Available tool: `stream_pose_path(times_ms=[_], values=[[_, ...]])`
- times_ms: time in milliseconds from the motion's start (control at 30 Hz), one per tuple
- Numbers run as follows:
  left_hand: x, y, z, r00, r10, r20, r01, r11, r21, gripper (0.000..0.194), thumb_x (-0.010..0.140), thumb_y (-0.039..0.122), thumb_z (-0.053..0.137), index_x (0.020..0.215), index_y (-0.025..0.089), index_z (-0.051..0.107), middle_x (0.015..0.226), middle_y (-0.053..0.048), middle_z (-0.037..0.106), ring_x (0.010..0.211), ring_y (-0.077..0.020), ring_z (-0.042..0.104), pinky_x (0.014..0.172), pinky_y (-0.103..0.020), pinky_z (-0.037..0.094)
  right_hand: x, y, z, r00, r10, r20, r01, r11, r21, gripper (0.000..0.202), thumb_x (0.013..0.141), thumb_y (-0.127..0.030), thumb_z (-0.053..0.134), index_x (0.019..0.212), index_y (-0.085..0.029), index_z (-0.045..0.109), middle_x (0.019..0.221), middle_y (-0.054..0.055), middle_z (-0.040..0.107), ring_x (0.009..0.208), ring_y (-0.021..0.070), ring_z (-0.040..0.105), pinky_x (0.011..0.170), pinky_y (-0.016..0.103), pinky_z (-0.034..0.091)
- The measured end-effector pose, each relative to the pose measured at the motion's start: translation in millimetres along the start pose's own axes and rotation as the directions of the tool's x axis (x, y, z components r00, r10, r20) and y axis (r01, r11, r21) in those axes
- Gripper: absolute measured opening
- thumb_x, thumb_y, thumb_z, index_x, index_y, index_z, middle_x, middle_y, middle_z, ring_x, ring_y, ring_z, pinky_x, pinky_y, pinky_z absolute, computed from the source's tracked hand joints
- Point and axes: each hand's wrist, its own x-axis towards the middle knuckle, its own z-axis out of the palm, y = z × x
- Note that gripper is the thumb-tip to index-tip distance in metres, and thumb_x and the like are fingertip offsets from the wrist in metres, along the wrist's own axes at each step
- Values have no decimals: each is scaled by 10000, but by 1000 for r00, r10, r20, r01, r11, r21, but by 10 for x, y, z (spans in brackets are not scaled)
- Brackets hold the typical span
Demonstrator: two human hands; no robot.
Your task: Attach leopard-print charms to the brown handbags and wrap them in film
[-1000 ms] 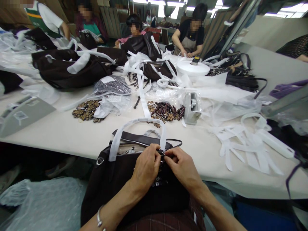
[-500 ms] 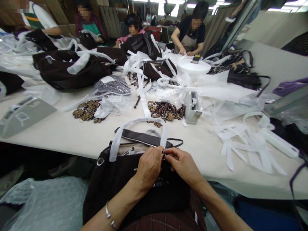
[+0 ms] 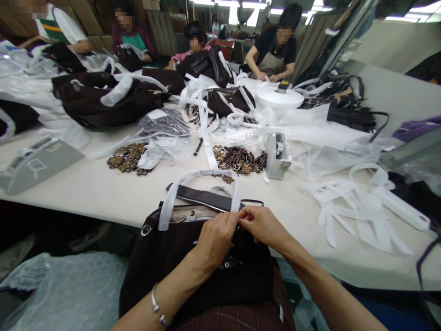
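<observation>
Both forearms reach in from near — left hand and right hand meet fingertip to fingertip, fingers pinched.

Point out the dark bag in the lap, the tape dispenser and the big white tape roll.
Bag (image 3: 165, 257): head view, front panel.
Tape dispenser (image 3: 279, 156): head view, its side.
Tape roll (image 3: 279, 97): head view, flat top.

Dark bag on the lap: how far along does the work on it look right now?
Done: the dark bag already has its handle wrapped in white.
In hand: the left hand and right hand pinch at a small fitting by the zipper top; what it is, I cannot tell.
Left: piles of small charms lie loose on the table, and other dark bags wait beyond.
</observation>
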Motion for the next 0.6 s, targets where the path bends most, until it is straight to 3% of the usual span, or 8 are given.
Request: stream_pose_path(times_ms=[100,200,300,400,500,600], values=[[21,-2,-52,998,-58,36,58,998,-2,124,953,155,483,1060,186,539,890,-39,645,810,-197,644,680,-282,521,8,-27,-19,995,-99,-7,96,981,-167,126,806,-188,532,727,-198,629,530,-46,588,360,87,489,360,185,326],[32,-10,-110,993,-121,-1,120,989,-86,134,939,181,525,1067,203,556,976,-43,623,869,-188,628,725,-274,518,-47,-21,-43,973,-219,-76,184,928,-323,114,810,-151,523,746,-200,604,602,-24,621,498,117,548,494,221,376],[48,0,-162,992,-94,-81,75,974,-214,176,937,184,529,1097,217,593,1069,-58,610,996,-204,586,871,-323,492,-168,24,-57,939,-296,-174,216,903,-371,83,867,-200,507,841,-206,586,671,-14,634,600,142,588,588,245,407],[82,21,-182,992,-74,-100,34,935,-353,152,941,185,522,1031,213,640,1063,-57,626,1009,-203,572,910,-331,464,-283,64,-44,912,-358,-201,266,888,-376,91,898,-229,487,905,-214,577,710,-13,645,617,139,608,617,241,427],[110,35,-189,993,-109,-44,71,856,-512,132,940,193,527,933,198,658,964,-39,655,934,-181,594,869,-298,459,-336,43,-55,901,-397,-178,307,870,-387,118,907,-228,477,936,-217,591,744,-5,660,631,141,615,640,247,436],[108,49,-216,979,-186,83,195,730,-655,161,957,244,501,909,202,648,771,7,638,734,-137,598,713,-237,457,-359,-24,-158,926,-363,-100,319,897,-305,110,908,-250,513,918,-222,619,780,-2,666,690,146,618,672,249,449]])
